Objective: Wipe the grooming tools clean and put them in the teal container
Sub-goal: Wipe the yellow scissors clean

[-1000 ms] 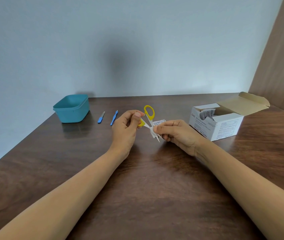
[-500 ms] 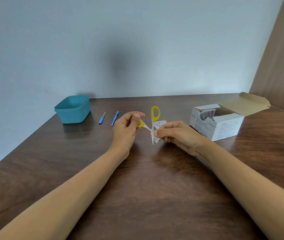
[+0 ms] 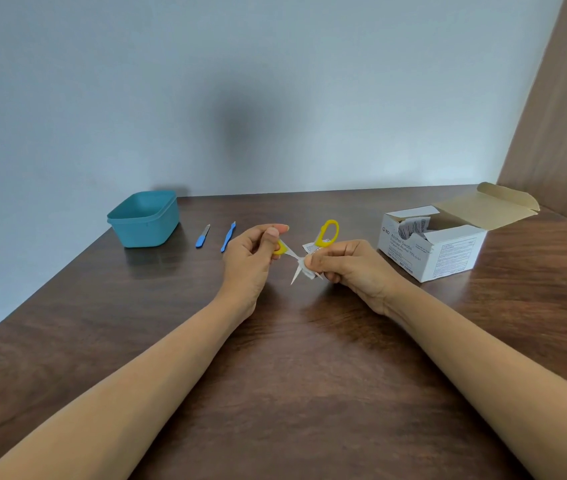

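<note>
Swung wider open than 1 second ago, free loop now upright: yellow scissors [image 3: 325, 233], held above the table [image 3: 275, 375] between both hands. Pinched at 1 handle by the left hand [image 3: 250, 259]; rubbed at the blades by the right hand [image 3: 347, 268], fingers curled on a white wipe [image 3: 307, 272]. Probably mid-wipe, inner edges exposed. Waiting beside the teal container [image 3: 143, 221]: shorter blue tool [image 3: 203, 235], longer blue tool [image 3: 228, 232].

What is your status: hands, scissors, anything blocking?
Left hand grips scissors handle. Right hand pinches wipe round blade. Nothing blocks teal container.
</note>
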A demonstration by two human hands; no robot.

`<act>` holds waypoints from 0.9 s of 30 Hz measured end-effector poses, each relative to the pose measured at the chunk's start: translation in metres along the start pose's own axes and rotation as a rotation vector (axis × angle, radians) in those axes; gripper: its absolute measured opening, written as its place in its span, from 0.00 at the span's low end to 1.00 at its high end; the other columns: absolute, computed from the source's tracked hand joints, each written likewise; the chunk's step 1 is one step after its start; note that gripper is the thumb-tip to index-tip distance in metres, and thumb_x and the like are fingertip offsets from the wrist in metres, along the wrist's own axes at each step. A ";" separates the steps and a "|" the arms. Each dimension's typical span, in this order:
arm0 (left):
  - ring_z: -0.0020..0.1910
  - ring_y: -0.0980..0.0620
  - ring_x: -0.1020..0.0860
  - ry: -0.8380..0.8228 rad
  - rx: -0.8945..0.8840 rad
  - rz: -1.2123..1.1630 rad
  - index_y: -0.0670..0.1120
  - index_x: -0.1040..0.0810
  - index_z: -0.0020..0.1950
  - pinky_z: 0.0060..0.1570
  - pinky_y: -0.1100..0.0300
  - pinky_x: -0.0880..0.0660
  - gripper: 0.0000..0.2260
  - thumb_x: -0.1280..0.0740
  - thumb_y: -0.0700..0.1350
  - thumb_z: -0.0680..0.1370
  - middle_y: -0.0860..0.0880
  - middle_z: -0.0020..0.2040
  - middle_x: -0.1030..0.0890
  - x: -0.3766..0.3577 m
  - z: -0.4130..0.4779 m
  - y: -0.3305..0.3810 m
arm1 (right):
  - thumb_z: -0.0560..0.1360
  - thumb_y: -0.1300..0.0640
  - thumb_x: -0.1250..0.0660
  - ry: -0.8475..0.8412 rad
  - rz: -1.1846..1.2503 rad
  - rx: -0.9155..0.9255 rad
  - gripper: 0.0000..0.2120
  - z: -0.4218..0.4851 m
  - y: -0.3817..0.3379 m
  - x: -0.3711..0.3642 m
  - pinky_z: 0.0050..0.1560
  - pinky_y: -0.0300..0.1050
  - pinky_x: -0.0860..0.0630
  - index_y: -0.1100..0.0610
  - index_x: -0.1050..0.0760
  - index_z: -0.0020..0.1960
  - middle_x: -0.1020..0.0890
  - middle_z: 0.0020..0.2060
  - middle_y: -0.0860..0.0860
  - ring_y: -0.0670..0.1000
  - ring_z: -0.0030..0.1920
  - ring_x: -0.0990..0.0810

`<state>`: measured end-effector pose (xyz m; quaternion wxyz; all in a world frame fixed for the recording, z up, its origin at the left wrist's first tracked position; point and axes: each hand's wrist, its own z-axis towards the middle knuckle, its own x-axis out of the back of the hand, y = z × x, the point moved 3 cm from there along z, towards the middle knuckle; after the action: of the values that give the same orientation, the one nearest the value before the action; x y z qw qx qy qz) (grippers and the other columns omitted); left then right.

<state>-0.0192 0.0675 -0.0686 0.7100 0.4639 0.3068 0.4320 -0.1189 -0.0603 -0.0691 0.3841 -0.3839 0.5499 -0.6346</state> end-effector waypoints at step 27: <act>0.32 0.62 0.25 -0.111 -0.065 0.054 0.48 0.18 0.51 0.36 0.72 0.28 0.08 0.37 0.41 0.80 0.49 0.36 0.21 -0.007 -0.003 0.000 | 0.72 0.60 0.29 0.040 0.118 0.004 0.05 0.001 0.001 0.002 0.32 0.35 0.35 0.61 0.18 0.45 0.23 0.24 0.45 0.43 0.28 0.32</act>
<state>-0.0249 0.0627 -0.0694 0.7289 0.4717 0.2401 0.4343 -0.1182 -0.0624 -0.0700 0.4106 -0.3374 0.5779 -0.6193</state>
